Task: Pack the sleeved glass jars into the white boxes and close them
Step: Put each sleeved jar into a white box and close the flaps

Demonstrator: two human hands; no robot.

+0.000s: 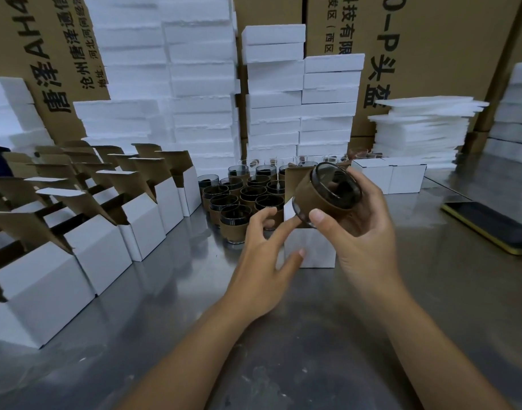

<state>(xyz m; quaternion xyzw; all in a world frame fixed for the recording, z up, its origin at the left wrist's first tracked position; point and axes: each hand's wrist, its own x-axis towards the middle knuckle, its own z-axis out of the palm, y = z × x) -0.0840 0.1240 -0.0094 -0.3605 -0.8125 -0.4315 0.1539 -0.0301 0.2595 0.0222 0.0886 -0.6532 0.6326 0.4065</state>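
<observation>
A shiny metal table fills the near view, and at its far edge stand tall stacks of white foam blocks in front of brown cartons with printed characters. Rows of open white boxes, flaps up, run along the left. A cluster of sleeved jars stands far of centre, two closed white boxes sit to the right of it, and a pile of foam sheets lies beyond those. A phone lies at the right. The right hand grips one sleeved jar, tilted with its mouth turned toward the camera, just above a single white box at the centre. Its thumb presses the near rim and its fingers curl round the far side. The left hand is spread and loose, its thumb against the box's near face and its index finger reaching to the box's top edge, beside the jar's base.
</observation>
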